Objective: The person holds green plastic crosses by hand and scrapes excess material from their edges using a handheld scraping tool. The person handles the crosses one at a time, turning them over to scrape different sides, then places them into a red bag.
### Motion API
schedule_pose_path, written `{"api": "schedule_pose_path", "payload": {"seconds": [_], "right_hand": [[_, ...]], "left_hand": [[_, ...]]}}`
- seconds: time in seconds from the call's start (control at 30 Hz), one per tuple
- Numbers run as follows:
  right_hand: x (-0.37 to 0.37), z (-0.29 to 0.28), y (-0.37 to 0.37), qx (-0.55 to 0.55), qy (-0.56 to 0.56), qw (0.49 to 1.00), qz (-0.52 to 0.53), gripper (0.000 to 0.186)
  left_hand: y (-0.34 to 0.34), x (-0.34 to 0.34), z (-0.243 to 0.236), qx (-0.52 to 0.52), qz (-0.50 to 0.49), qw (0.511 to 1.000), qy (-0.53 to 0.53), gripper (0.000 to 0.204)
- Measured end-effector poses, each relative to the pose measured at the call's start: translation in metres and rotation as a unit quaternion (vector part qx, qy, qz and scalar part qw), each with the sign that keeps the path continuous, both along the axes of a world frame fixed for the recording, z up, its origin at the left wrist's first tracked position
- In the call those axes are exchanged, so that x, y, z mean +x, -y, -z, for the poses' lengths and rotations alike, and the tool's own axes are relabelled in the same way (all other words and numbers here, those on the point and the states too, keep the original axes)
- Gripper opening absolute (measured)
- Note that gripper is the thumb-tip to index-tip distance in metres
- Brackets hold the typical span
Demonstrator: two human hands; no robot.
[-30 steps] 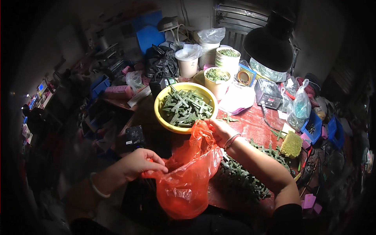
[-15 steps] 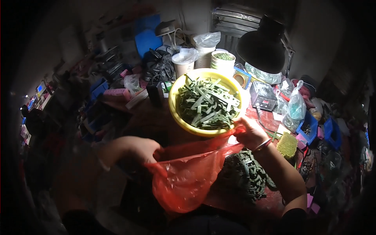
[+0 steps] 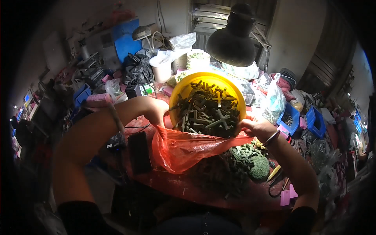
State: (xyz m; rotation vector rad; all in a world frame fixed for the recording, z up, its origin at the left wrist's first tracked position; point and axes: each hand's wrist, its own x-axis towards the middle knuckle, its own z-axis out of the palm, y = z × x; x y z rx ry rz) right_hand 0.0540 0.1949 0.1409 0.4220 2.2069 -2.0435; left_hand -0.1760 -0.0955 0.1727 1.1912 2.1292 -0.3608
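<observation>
Under a black lamp [image 3: 231, 43], a yellow plastic bowl [image 3: 230, 84] of dark green cut strips [image 3: 209, 114], some cross-shaped, is now tipped more steeply toward the wearer, its near rim brought over the mouth of a red plastic bag [image 3: 176, 152]. The bag's edge is gripped by the left hand [image 3: 154, 111], no longer held apart but raised to the bowl's left side; its fingertips are partly hidden. The bowl's right rim is clasped by the right hand [image 3: 254, 126], the bag's edge gathered close beside it. With the bag stretched beneath, bowl and opening appear to be lined up, though the strips are still held in the bowl, above the red worktop [image 3: 168, 182].
</observation>
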Motion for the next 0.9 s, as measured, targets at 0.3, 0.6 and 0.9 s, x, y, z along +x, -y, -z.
{"api": "schedule_pose_path", "payload": {"seconds": [0.3,0.6,0.9], "right_hand": [[-0.012,-0.015,0.002,0.313,-0.169,0.923,-0.145,0.033],[-0.008,-0.048,0.053,0.490,-0.329,0.801,-0.101,0.018],[0.012,-0.080,0.081,0.470,-0.380,0.795,-0.058,0.014]], "left_hand": [[0.018,0.005,0.018,0.042,-0.024,0.998,0.036,0.081],[0.089,-0.053,0.035,0.160,-0.181,0.962,0.126,0.059],[0.124,-0.013,-0.007,0.319,-0.036,0.935,-0.149,0.052]]}}
